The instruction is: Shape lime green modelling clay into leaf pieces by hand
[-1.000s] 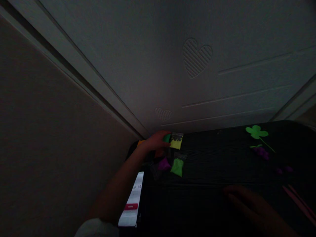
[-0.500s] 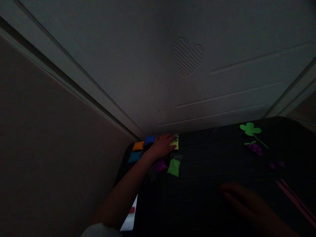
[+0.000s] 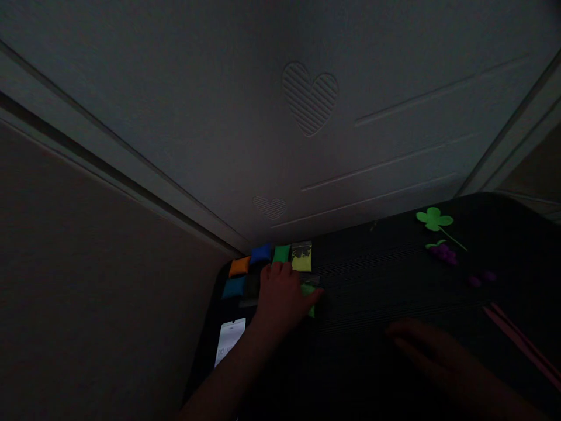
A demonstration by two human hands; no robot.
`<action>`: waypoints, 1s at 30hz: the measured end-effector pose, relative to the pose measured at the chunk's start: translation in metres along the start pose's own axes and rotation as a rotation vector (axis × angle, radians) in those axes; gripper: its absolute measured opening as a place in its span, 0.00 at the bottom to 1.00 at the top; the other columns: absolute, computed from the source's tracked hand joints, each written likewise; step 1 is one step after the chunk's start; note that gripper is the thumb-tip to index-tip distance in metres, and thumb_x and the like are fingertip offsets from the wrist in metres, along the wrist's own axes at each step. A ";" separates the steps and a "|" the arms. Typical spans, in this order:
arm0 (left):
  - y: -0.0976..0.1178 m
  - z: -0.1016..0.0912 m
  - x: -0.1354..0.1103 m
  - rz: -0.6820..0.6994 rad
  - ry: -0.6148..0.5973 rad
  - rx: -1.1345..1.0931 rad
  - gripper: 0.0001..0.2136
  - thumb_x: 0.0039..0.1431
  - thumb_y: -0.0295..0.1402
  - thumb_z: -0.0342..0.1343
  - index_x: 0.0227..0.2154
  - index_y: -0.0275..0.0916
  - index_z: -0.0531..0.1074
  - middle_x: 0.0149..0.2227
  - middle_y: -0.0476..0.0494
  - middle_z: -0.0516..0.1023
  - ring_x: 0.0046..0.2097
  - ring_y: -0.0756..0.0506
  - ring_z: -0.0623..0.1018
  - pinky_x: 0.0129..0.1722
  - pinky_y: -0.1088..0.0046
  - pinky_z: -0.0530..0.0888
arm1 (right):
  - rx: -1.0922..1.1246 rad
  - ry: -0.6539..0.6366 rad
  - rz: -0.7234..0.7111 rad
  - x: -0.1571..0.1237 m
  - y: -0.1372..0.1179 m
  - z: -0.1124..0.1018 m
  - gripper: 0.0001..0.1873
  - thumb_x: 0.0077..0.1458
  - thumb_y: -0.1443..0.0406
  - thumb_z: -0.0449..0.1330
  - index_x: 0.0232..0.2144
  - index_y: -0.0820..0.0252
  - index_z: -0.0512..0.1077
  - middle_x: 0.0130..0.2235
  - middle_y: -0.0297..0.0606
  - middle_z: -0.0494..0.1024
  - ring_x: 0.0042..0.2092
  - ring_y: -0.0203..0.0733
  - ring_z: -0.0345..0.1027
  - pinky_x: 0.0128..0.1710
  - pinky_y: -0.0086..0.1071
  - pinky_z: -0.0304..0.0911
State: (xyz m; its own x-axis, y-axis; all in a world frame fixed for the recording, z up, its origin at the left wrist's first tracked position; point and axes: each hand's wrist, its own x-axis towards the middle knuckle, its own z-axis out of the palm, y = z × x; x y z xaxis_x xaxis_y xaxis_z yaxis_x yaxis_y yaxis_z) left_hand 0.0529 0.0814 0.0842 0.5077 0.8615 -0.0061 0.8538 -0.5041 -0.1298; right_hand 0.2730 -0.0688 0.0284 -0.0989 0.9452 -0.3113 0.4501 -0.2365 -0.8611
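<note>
Your left hand [image 3: 283,294] is palm down, thumb spread from partly bent fingers, partly covering the light-green packet [image 3: 311,311]; whether it grips anything, you can't tell. Behind its fingertips lie the green packet [image 3: 281,252] and yellow packet [image 3: 302,263]. Your right hand [image 3: 423,345], loosely curled, is well apart over the dark table [image 3: 350,316] (too dim to tell if it's holding something).
</note>
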 end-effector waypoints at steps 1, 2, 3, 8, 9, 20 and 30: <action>0.002 0.001 -0.005 -0.009 -0.017 0.010 0.27 0.46 0.54 0.39 0.32 0.36 0.71 0.38 0.37 0.67 0.46 0.37 0.62 0.47 0.55 0.53 | 0.010 -0.003 -0.010 0.000 -0.001 0.000 0.16 0.52 0.56 0.46 0.40 0.52 0.66 0.42 0.36 0.70 0.43 0.40 0.63 0.44 0.33 0.59; 0.004 0.003 -0.009 -0.016 -0.033 0.021 0.27 0.46 0.54 0.39 0.32 0.36 0.71 0.39 0.36 0.67 0.46 0.37 0.61 0.47 0.55 0.53 | 0.019 -0.006 -0.021 0.000 -0.003 -0.001 0.16 0.52 0.56 0.46 0.39 0.52 0.66 0.41 0.35 0.70 0.43 0.39 0.63 0.43 0.32 0.59; 0.004 0.005 -0.012 -0.017 -0.048 0.034 0.27 0.46 0.54 0.39 0.32 0.36 0.71 0.40 0.36 0.67 0.47 0.37 0.61 0.48 0.55 0.53 | 0.026 -0.010 -0.035 0.000 -0.004 -0.001 0.15 0.52 0.57 0.46 0.39 0.52 0.66 0.40 0.35 0.70 0.42 0.39 0.63 0.43 0.32 0.59; 0.007 0.013 -0.012 -0.007 -0.104 0.090 0.24 0.49 0.50 0.39 0.29 0.35 0.71 0.38 0.37 0.67 0.47 0.37 0.60 0.47 0.56 0.53 | 0.037 0.009 -0.086 0.000 -0.011 -0.005 0.13 0.53 0.59 0.45 0.37 0.53 0.66 0.38 0.34 0.70 0.39 0.36 0.63 0.40 0.30 0.59; 0.009 0.014 -0.012 0.002 -0.112 0.090 0.23 0.49 0.49 0.39 0.29 0.36 0.71 0.38 0.37 0.68 0.47 0.37 0.61 0.47 0.56 0.53 | 0.037 0.019 -0.092 -0.001 -0.012 -0.006 0.13 0.53 0.59 0.45 0.37 0.53 0.66 0.38 0.34 0.70 0.39 0.36 0.63 0.40 0.30 0.59; 0.038 0.020 -0.022 0.086 -0.104 0.028 0.18 0.52 0.43 0.39 0.32 0.37 0.69 0.35 0.40 0.69 0.41 0.41 0.65 0.43 0.61 0.57 | 0.019 0.046 -0.154 -0.003 -0.010 -0.006 0.11 0.52 0.64 0.47 0.37 0.54 0.66 0.37 0.33 0.69 0.38 0.34 0.62 0.38 0.28 0.58; 0.039 0.033 -0.033 0.044 -0.021 -0.139 0.14 0.53 0.40 0.42 0.35 0.38 0.67 0.37 0.43 0.69 0.41 0.43 0.65 0.43 0.63 0.59 | -0.009 0.043 -0.145 -0.003 -0.006 0.001 0.11 0.53 0.62 0.46 0.37 0.53 0.66 0.37 0.33 0.70 0.38 0.34 0.63 0.39 0.29 0.58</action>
State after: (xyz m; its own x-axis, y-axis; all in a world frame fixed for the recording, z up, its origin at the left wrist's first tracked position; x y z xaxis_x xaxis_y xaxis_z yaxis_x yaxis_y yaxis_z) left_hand 0.0660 0.0353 0.0466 0.5440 0.8386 -0.0299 0.8391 -0.5439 0.0094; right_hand 0.2698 -0.0705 0.0338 -0.1257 0.9779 -0.1668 0.4422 -0.0953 -0.8919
